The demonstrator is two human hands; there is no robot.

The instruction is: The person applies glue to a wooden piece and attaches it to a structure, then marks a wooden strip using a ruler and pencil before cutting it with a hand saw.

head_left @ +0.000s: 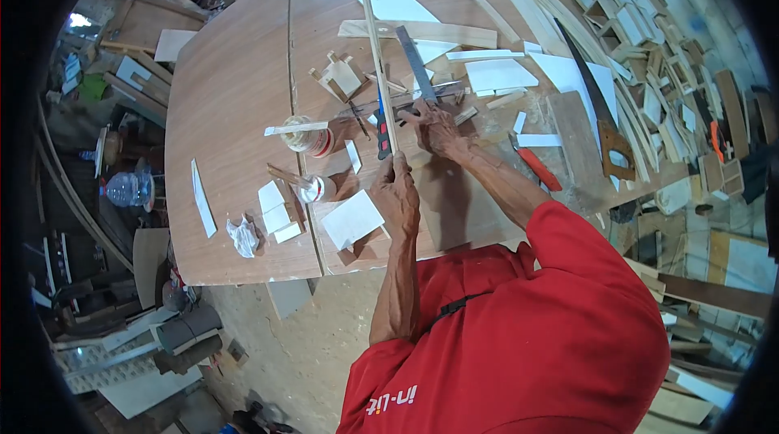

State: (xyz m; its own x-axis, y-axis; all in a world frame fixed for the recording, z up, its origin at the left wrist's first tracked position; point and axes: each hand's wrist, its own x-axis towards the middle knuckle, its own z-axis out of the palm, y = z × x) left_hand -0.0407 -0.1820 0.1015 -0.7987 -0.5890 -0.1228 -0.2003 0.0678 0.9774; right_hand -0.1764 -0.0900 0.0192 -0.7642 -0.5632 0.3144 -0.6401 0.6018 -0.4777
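Note:
My left hand (395,192) is closed around the lower end of a long thin wooden strip (373,28), which points up and away across the table. To its right, my right hand (438,132) has its fingers bent at the near end of a flat metal ruler (416,64). The ruler lies slanting, its far end over a pale wooden board (462,34). A black-and-red tool (383,138) shows just left of the strip, above my left hand. Under my right forearm is a flat brown board (462,207).
A handsaw (604,117) and a red-handled knife (538,168) lie on the right. Left of my hands stand an open jar (307,140) and a white tub (316,189). White offcuts (353,219) are scattered about. Long strips (560,20) line the table's right side.

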